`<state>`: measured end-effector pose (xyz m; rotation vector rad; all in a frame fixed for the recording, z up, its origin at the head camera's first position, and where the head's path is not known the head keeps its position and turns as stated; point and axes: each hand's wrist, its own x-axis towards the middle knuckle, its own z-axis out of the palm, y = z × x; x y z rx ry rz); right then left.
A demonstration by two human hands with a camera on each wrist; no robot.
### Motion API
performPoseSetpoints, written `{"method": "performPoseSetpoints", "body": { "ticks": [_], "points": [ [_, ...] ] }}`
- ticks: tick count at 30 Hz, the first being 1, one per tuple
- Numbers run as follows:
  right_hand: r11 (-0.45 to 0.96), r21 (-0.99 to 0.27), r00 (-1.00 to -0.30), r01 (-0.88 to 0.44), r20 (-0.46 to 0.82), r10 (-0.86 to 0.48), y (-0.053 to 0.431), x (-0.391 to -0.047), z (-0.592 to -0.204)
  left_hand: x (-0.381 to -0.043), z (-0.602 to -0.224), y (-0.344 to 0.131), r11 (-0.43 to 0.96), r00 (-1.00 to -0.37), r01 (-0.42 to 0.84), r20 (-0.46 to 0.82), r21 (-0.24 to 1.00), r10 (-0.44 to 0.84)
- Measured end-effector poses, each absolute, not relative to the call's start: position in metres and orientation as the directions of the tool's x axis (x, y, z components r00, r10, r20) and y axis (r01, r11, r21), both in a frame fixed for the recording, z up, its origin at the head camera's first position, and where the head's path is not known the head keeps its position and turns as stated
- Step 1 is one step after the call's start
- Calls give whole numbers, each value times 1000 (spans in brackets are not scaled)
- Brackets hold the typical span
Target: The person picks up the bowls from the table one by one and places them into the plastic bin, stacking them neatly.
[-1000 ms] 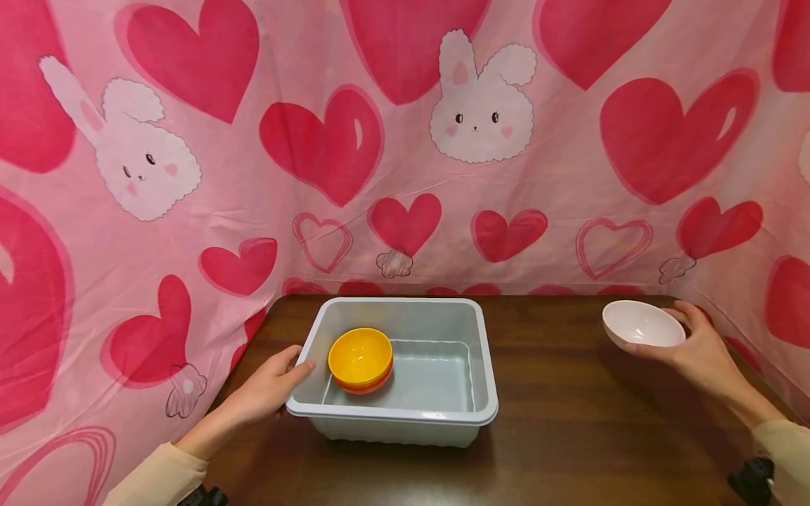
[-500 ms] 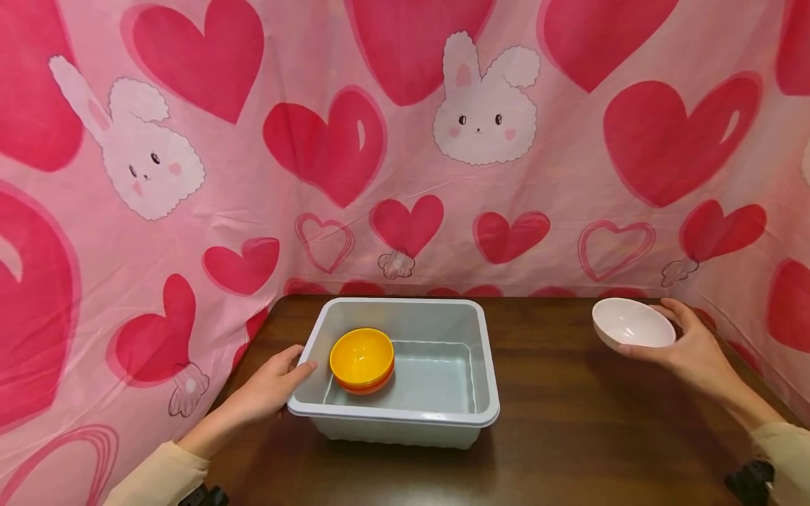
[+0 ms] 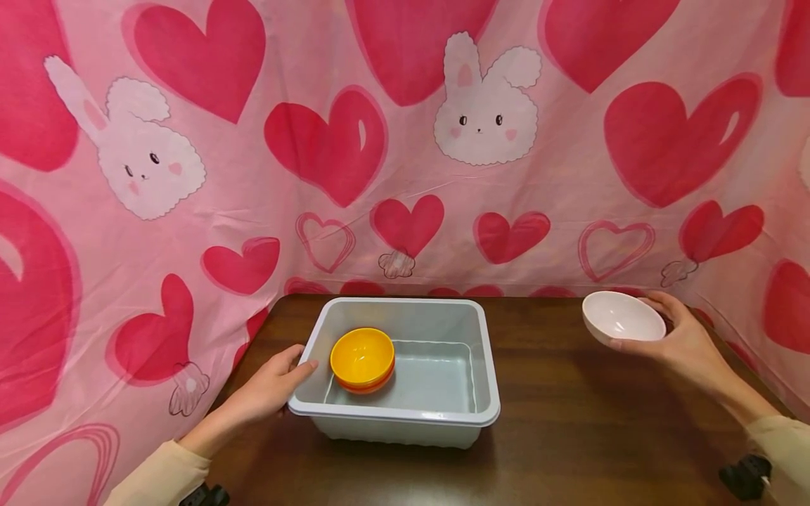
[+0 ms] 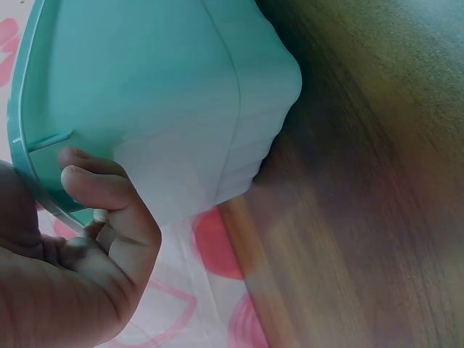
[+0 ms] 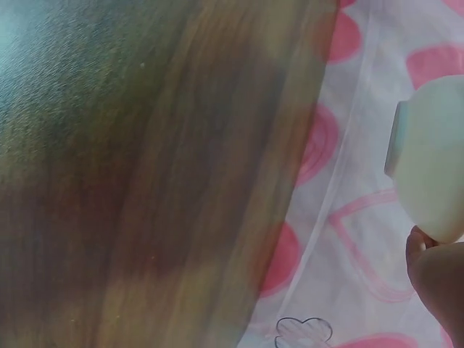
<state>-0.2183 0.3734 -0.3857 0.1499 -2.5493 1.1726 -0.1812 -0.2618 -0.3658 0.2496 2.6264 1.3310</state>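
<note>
My left hand [image 3: 273, 383] grips the left rim of a grey plastic tub [image 3: 399, 416], thumb over the edge and fingers curled beneath it, as the left wrist view shows on the tub's outer wall [image 4: 167, 109]. Inside the tub, toward its left side, a yellow bowl [image 3: 362, 357] sits nested on an orange bowl [image 3: 367, 388]. Off to the right, my right hand [image 3: 680, 343] holds a white bowl [image 3: 623, 318] by its right side, tilted and raised over the table. In the right wrist view the white bowl [image 5: 435, 159] shows its underside and foot ring.
The brown wooden table [image 3: 569, 436] carries the tub left of centre. A pink cloth [image 3: 405, 154] with hearts and rabbits hangs close behind the table's back edge and along both sides.
My right hand has carried the white bowl a little left and slightly upward. The left hand keeps its grip on the tub, and the nested bowls stay put.
</note>
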Motion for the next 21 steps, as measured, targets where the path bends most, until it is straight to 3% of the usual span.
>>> {"method": "performPoseSetpoints", "body": {
  "ticks": [21],
  "points": [
    [657, -706, -938, -265, 345, -7, 350, -214, -364, -181, -363, -262, 586, -966, 63, -99, 808, 240]
  ]
}}
